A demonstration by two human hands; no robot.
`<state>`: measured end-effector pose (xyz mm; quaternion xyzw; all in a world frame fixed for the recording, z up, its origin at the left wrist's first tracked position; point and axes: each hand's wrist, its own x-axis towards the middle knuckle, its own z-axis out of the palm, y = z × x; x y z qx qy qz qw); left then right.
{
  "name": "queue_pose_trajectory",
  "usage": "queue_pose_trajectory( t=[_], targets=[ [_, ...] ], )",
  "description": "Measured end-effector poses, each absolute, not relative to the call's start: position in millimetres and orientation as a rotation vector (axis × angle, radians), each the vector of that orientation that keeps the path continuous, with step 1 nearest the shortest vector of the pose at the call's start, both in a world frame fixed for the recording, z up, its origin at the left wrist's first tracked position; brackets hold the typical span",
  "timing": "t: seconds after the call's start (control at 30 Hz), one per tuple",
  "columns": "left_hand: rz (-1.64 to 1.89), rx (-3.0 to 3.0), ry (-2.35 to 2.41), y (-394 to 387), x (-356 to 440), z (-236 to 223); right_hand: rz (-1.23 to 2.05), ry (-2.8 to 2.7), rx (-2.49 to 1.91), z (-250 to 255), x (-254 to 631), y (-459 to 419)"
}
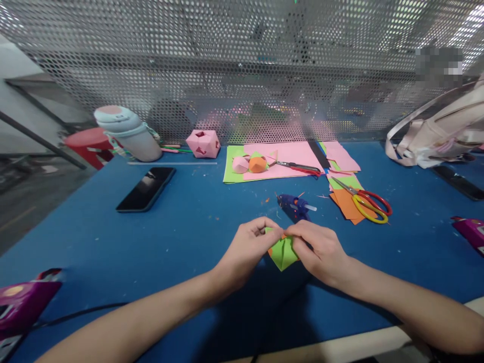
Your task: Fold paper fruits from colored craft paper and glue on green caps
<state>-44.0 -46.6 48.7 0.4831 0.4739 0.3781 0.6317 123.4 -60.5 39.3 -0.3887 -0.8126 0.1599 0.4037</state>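
A folded green and orange paper piece is pinched between my two hands, its point toward me, above the front middle of the table. My left hand grips its upper left edge with thumb and fingers. On the upper right edge, my right hand closes with thumb and forefinger; the fingertips of both hands nearly meet. Just beyond the hands lies a blue hot glue gun with a clear glue stick in its back. Red and yellow handled scissors rest to the right on orange and green paper squares.
Behind are pink and green sheets bearing small folded paper pieces and a red-handled tool. A pink paper ball, a bottle and a black phone stand or lie left. A pale bag is right, before a perforated metal screen.
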Motion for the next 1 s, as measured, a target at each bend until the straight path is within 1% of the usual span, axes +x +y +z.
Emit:
queue_pose_trajectory(
  t=[0.13, 0.27, 0.33, 0.5, 0.67, 0.73, 0.8, 0.9, 1.0],
  targets=[
    [0.876, 1.227, 1.151, -46.1, -44.8, 52.0, 0.498, -1.970, -1.042, 41.3, 125.1, -61.7],
    [0.886, 1.347, 1.211, -48.5, -45.8, 52.2, 0.734, -1.874, -1.159, 46.8, 124.2, -60.4],
    [0.906, 1.457, 1.234, -50.2, -46.9, 49.4, 0.780, -1.870, -1.205, 49.3, 122.1, -59.5],
    [0.941, 1.749, 1.225, -50.1, -50.4, 42.8, 0.683, -1.972, -1.180, 48.4, 121.9, -59.4],
    [0.735, 1.939, 1.160, -43.9, -53.2, 51.9, 0.389, -2.281, -1.083, 41.4, 127.3, -59.7],
    [0.680, 1.970, 1.130, -42.7, -53.9, 56.5, 0.368, -2.337, -1.073, 42.4, 127.7, -59.3],
    [0.684, 1.957, 1.109, -42.6, -54.2, 58.8, 0.510, -2.276, -1.114, 47.2, 127.8, -58.5],
    [0.793, 1.879, 1.140, -43.0, -53.5, 56.8, 0.761, -2.067, -1.168, 57.8, 129.1, -57.4],
    [0.947, 1.721, 1.196, -42.2, -51.3, 51.8, 0.811, -1.951, -1.194, 62.6, 129.9, -57.8]
  ],
)
